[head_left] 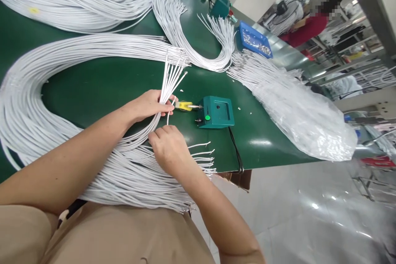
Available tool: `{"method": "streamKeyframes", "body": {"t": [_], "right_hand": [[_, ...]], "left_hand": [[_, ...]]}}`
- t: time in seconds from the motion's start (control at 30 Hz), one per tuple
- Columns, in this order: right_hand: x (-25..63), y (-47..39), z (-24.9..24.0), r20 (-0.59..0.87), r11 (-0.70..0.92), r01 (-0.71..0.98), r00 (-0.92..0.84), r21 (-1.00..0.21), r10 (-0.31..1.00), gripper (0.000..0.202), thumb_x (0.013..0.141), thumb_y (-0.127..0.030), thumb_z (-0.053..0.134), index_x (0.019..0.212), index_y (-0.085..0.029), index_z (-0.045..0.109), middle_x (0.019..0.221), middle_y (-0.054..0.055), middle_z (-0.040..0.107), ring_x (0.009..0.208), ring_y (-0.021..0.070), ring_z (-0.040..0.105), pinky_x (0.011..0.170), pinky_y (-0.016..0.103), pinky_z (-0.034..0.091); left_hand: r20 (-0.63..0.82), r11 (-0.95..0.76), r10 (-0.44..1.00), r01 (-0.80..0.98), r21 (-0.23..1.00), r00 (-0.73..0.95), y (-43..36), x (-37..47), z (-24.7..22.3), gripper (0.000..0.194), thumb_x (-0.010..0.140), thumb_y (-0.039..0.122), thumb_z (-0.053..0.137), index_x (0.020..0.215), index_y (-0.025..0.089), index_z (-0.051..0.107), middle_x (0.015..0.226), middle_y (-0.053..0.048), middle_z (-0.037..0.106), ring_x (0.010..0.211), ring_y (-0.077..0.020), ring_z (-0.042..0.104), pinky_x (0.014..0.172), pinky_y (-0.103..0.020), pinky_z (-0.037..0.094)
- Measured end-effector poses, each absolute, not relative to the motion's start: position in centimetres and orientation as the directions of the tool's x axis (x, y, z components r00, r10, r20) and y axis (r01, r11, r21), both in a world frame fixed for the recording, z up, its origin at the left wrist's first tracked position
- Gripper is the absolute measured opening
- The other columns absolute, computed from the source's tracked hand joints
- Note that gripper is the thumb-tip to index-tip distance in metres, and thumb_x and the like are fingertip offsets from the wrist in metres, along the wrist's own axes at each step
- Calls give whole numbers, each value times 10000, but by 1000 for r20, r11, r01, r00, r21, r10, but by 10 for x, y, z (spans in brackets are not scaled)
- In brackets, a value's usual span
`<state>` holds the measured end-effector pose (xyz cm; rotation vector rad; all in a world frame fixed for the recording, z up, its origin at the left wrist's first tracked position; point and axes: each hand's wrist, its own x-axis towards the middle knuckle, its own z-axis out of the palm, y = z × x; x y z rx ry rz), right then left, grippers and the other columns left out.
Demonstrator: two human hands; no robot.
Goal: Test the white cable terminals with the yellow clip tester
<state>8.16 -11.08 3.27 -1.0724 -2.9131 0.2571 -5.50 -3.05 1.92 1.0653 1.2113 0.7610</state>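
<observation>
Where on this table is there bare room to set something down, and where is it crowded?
Bare green table shows between the teal device and the plastic-wrapped bundle, apart from small white scraps; also inside the curved white cables, bordered by the left forearm. It is crowded around the right hand, where a cable pile lies.

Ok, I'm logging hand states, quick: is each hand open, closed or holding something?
Left hand: closed, holding a fanned bundle of thin white cables.
Right hand: curled closed; whether it pinches a cable is hidden.
</observation>
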Motion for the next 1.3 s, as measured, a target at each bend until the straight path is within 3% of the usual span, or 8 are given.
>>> {"method": "streamKeyframes", "body": {"t": [0.1,0.33,0.43,0.53,0.6,0.7,1.1,1.3], "right_hand": [[81,-121,29,-66,716,680,-730,-159,680,266,868,-79,402,844,-105,666,773,130,673,769,278,610,711,394,393],[93,-150,35,-171,568,768,-628,-295,760,153,689,-98,573,799,-148,666,718,96,693,595,214,607,511,326,377],[108,-125,50,-190,474,781,-580,-407,792,236,835,-232,547,605,-210,596,569,18,656,488,172,569,454,292,334],[122,-79,62,-105,297,806,-401,-512,910,334,977,-329,353,840,-208,633,686,4,686,542,129,607,518,256,416],[125,-50,65,-34,24,610,-83,-792,996,264,914,-440,495,933,-214,631,673,-29,646,506,116,578,485,246,423],[121,-24,63,-71,-80,270,42,-960,997,239,760,-424,691,799,-199,621,582,-66,556,440,83,464,432,231,377],[99,-33,56,-91,-86,64,-87,-994,992,169,785,-308,633,755,-158,704,589,-42,553,518,67,430,524,235,370],[102,-31,54,-290,-333,-223,-206,-916,935,125,734,-267,671,749,-146,700,552,-75,384,471,40,263,458,218,263]], "left_hand": [[-345,341,898,63,938,273,-32,-53,21,173,630,214,793,748,176,673,776,-32,685,710,-157,656,653,-268,498],[-329,344,919,-37,938,217,-35,-50,24,281,736,377,757,925,168,751,876,-60,722,822,-151,649,711,-255,487],[-293,315,927,-63,947,235,-37,-48,23,351,690,333,804,992,173,722,804,-23,704,763,-139,653,700,-257,493],[-261,294,931,-103,950,254,-38,-47,20,389,626,317,848,942,172,675,765,1,691,736,-151,675,725,-287,521],[-247,278,932,-84,957,266,-38,-47,19,377,611,332,854,873,170,637,754,-1,692,748,-173,691,756,-320,537],[-234,238,930,21,971,285,-39,-46,20,356,617,352,844,791,172,592,743,-10,692,761,-191,695,767,-338,532],[-91,95,992,-47,994,92,-38,-44,16,266,705,316,752,728,171,530,725,12,649,742,-158,649,758,-319,480],[-107,116,988,-77,990,111,-40,-41,26,250,705,212,728,705,177,480,695,23,626,696,-153,669,716,-308,508]]}}
